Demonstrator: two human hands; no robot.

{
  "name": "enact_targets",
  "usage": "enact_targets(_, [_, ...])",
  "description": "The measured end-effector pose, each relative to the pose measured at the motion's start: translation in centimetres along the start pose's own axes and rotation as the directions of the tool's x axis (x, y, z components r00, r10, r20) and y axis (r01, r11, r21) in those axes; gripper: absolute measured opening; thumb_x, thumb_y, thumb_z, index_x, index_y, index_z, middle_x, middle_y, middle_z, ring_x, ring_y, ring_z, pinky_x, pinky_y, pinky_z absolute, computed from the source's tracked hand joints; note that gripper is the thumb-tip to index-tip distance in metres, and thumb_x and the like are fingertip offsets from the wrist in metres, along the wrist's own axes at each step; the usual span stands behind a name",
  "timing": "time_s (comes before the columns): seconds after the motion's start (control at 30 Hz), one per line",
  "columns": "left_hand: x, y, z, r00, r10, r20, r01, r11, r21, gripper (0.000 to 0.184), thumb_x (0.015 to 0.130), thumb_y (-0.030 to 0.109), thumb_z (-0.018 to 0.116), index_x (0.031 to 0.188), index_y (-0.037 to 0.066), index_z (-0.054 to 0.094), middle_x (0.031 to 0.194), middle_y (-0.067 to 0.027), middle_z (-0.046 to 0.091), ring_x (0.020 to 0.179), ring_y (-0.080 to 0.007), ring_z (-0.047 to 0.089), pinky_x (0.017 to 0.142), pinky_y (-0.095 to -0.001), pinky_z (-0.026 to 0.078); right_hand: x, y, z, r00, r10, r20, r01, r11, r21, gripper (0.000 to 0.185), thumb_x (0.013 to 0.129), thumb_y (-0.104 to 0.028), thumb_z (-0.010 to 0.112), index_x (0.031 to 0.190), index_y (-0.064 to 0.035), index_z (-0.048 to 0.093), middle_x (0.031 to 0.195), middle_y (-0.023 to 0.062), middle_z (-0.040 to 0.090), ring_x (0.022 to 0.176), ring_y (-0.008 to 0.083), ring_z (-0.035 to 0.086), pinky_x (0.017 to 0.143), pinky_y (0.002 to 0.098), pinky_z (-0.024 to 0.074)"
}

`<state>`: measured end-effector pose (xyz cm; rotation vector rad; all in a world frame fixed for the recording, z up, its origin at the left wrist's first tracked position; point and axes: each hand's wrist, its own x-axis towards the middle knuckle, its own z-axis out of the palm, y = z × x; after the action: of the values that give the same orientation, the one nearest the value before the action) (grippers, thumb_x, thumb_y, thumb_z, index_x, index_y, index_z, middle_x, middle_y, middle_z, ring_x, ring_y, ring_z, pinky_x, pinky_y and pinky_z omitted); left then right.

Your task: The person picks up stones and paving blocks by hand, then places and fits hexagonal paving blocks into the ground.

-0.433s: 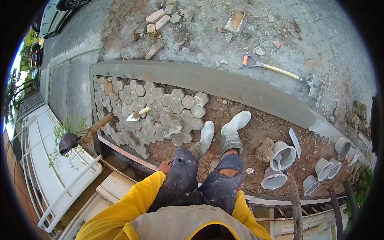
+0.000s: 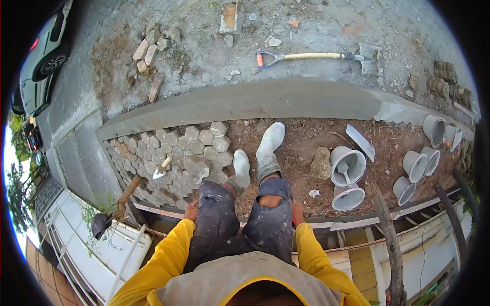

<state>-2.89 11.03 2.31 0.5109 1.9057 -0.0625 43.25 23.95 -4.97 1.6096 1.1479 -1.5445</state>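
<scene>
My left hand [image 2: 191, 210] rests beside my left thigh, against the narrow edging [image 2: 173, 211] along the near side of the ground. My right hand [image 2: 297, 211] is down at the outer side of my right thigh, near the same edging. The fingers of both are too small and partly hidden to show their shape, and I make out no tool in either. Left of my boots [image 2: 269, 148] lie grey hexagonal paving blocks [image 2: 196, 146]. A trowel [image 2: 162, 168] with a wooden handle lies on them.
A rock [image 2: 320, 164] and a bucket [image 2: 348, 162] with a tool inside stand to the right, among several other buckets [image 2: 413, 166]. A white tile-like slab [image 2: 360, 143] lies nearby. Beyond the concrete curb [image 2: 286, 99] are a shovel [image 2: 316, 56] and rubble [image 2: 150, 51].
My view has turned to the right, so the blocks, trowel and shovel sit further left in it. My right hand now shows beside my thigh, where mostly its sleeve showed before.
</scene>
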Motion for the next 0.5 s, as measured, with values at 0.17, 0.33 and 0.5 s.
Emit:
enact_targets(0.17, [2.2, 4.4, -4.5, 0.998, -0.02, 0.055, 0.033, 0.967, -0.251, 0.03, 0.099, 0.022, 0.054, 0.114, 0.0, 0.068, 0.093, -0.0081, 0.071, 0.085, -0.0194, 0.066, 0.079, -0.0321, 0.051, 2.4, 0.3, 0.4, 0.971, 0.122, -0.207, -0.045, 0.938, 0.345, 0.058, 0.097, -0.055, 0.049, 0.11, -0.0026, 0.07, 0.108, 0.0301, 0.067, 0.105, 0.0474, 0.063, 0.09, 0.0514, 0.0481])
enact_targets(0.33, [2.1, 10.6, -8.7, 0.981, 0.194, -0.005, -0.191, 0.964, -0.186, 0.028, 0.101, 0.022, 0.054, 0.106, 0.0, 0.072, 0.089, -0.0008, 0.07, 0.076, -0.0096, 0.062, 0.069, -0.0244, 0.048, 4.4, -1.9, -0.4, 0.937, 0.0, -0.35, 0.186, 0.847, 0.498, 0.049, 0.102, -0.043, 0.05, 0.117, 0.0012, 0.065, 0.104, 0.0245, 0.07, 0.1, 0.0406, 0.067, 0.086, 0.0432, 0.0497])
enact_targets(0.5, [3.2, 17.4, -12.8, 0.979, 0.076, 0.188, -0.054, 0.991, -0.122, 0.027, 0.098, 0.022, 0.058, 0.094, 0.0, 0.074, 0.077, -0.0046, 0.07, 0.067, -0.0124, 0.062, 0.064, -0.0318, 0.051, 4.4, -5.3, -3.0, 0.884, 0.057, -0.464, 0.312, 0.666, 0.678, 0.038, 0.101, -0.032, 0.055, 0.114, 0.0018, 0.067, 0.099, 0.0181, 0.072, 0.086, 0.0291, 0.069, 0.079, 0.0391, 0.0531])
